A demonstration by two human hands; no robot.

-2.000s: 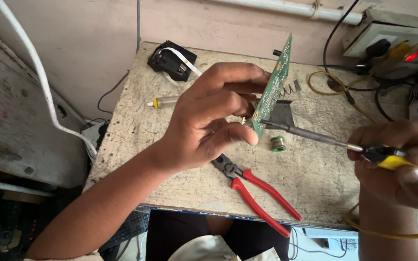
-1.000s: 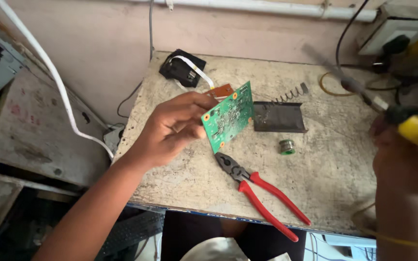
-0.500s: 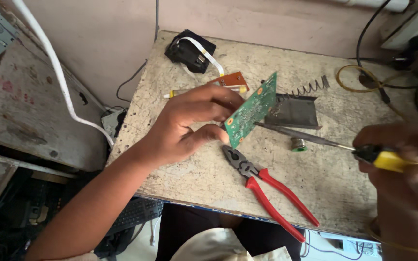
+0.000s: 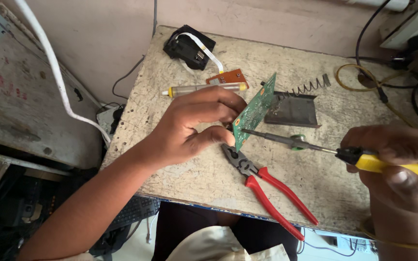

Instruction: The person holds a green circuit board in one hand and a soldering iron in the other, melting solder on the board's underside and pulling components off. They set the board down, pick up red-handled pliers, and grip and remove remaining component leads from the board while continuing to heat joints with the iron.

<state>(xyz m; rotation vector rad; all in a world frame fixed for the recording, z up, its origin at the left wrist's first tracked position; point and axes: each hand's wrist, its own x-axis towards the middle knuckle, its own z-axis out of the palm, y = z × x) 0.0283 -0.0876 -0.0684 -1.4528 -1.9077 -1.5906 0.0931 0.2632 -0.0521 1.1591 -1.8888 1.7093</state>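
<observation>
Nearest on the right, the right hand (image 4: 402, 164) is wrapped tightly around the yellow handle of a soldering iron (image 4: 315, 147), whose thin metal shaft runs left so that its tip meets the lower edge of a green circuit board (image 4: 255, 113). The iron looks light and stiff, best held by its insulated handle well back from the hot metal. Lying flat on the worn tabletop (image 4: 315, 188) just below the board are red-handled pliers (image 4: 267, 186), touched by neither hand. At the middle, the left hand (image 4: 189, 125) pinches the board's left edge between thumb and fingers, holding it tilted on edge above the table. The board seems thin, rigid and light, but fragile at its joints and components, so holding it by the bare edges as here suits it. Just right of it lies a dark metal stand with a coiled spring (image 4: 296, 104). Farther off lie a pale tube (image 4: 204, 89), a small orange board (image 4: 227, 77) and a black part with a white ribbon cable (image 4: 192, 47).
</observation>
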